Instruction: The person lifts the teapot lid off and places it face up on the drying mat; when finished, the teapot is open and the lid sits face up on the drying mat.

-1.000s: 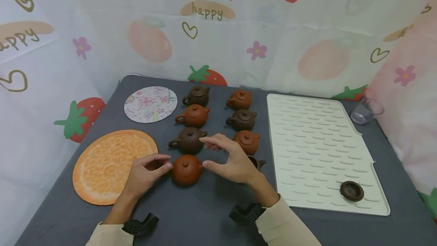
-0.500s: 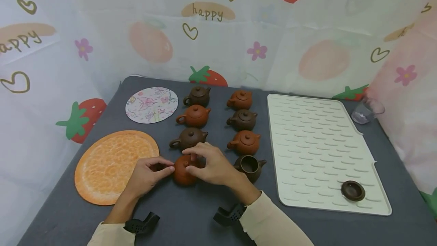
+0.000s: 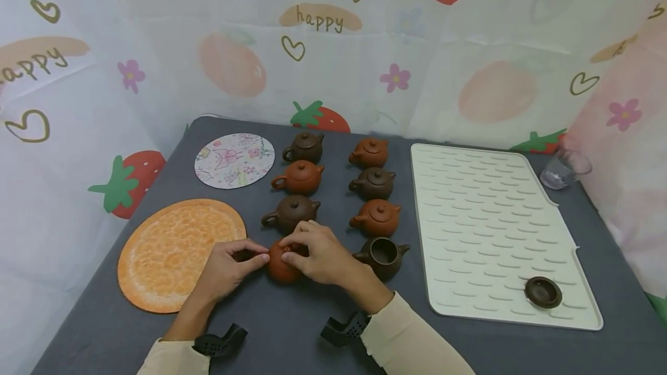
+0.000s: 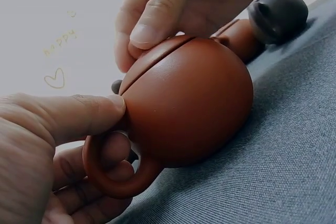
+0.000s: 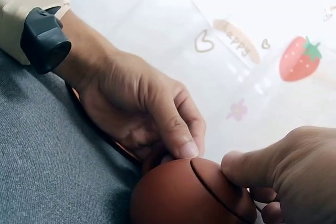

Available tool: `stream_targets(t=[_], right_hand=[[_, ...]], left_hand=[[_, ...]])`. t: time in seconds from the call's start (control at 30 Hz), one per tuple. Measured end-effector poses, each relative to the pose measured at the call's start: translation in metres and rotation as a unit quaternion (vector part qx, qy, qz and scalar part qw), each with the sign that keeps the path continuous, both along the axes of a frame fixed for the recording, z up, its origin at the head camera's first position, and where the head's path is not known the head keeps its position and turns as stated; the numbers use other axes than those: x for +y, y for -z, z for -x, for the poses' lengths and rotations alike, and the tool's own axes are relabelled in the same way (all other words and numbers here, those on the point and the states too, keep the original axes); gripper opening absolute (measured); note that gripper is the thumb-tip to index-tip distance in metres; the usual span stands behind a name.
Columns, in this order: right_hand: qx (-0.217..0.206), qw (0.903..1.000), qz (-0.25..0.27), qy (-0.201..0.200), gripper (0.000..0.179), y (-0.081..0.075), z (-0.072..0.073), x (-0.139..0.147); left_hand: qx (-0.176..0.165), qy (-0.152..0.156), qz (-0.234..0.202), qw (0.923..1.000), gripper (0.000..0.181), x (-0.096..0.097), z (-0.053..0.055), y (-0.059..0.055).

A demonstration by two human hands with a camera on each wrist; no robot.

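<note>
A reddish-brown clay teapot (image 4: 194, 103) stands on the dark cloth, its lid seated on top with a thin seam around it. My left hand (image 3: 225, 268) grips the teapot's handle (image 4: 144, 179), thumb at the handle's upper end and fingers passing through and behind the loop. From the other side my right hand (image 3: 323, 256) pinches the lid (image 5: 218, 179) at its knob, which the fingers mostly hide. Just behind sits a dark brown teapot (image 3: 294, 213). To the right of my right wrist is a lidless dark teapot (image 3: 401, 259), its mouth showing.
Several more brown and orange teapots (image 3: 377, 217) form two columns toward the back. A white ridged mat (image 3: 469, 236) lies at right with a dark lid (image 3: 543, 292) on it; a clear glass (image 3: 565, 169) is beyond. At left are an orange round mat (image 3: 179, 253) and a patterned oval mat (image 3: 234, 161).
My right hand has moved left and down from above the table onto the teapot's lid and now pinches it. The left hand stays at the handle side. The lidless teapot has come into fuller view.
</note>
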State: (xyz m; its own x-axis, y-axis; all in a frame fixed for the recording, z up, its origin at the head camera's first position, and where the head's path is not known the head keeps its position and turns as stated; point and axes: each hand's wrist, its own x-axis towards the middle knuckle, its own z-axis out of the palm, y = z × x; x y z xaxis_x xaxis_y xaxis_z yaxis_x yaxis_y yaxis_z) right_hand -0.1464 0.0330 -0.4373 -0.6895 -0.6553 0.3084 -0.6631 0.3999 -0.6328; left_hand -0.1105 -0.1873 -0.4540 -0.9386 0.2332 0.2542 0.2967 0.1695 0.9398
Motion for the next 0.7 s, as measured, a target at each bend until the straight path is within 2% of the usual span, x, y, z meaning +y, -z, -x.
stream_targets(t=[0.1, 0.23, 0.33, 0.43, 0.53, 0.63, 0.7], right_hand=[[0.021, 0.9997, 0.015, -0.003, 0.015, 0.000, 0.001, 0.000], [0.046, 0.9968, 0.065, 0.003, 0.011, 0.003, 0.002, 0.002], [0.034, 0.9934, 0.109, 0.011, 0.009, 0.004, 0.002, 0.003], [-0.007, 0.9896, 0.142, 0.022, 0.005, 0.004, 0.001, 0.005], [-0.072, 0.9819, 0.172, 0.032, 0.005, 0.004, 0.000, 0.008], [-0.149, 0.9640, 0.217, 0.034, 0.008, 0.001, -0.002, 0.010], [-0.207, 0.9446, 0.253, 0.026, 0.010, 0.000, -0.002, 0.012]], left_hand=[[0.004, 0.002, -0.002, 1.0000, 0.009, 0.000, 0.000, 0.000], [0.004, 0.006, -0.007, 0.9999, 0.009, 0.000, 0.000, 0.000], [0.002, 0.004, -0.011, 0.9999, 0.009, 0.000, 0.000, 0.001], [0.004, 0.000, -0.011, 0.9999, 0.010, 0.000, 0.000, 0.001], [0.008, 0.000, -0.008, 0.9999, 0.010, 0.000, 0.001, 0.001], [0.008, 0.001, -0.007, 0.9999, 0.009, 0.001, 0.001, 0.001], [0.007, 0.000, -0.007, 0.9999, 0.009, 0.001, 0.001, 0.001]])
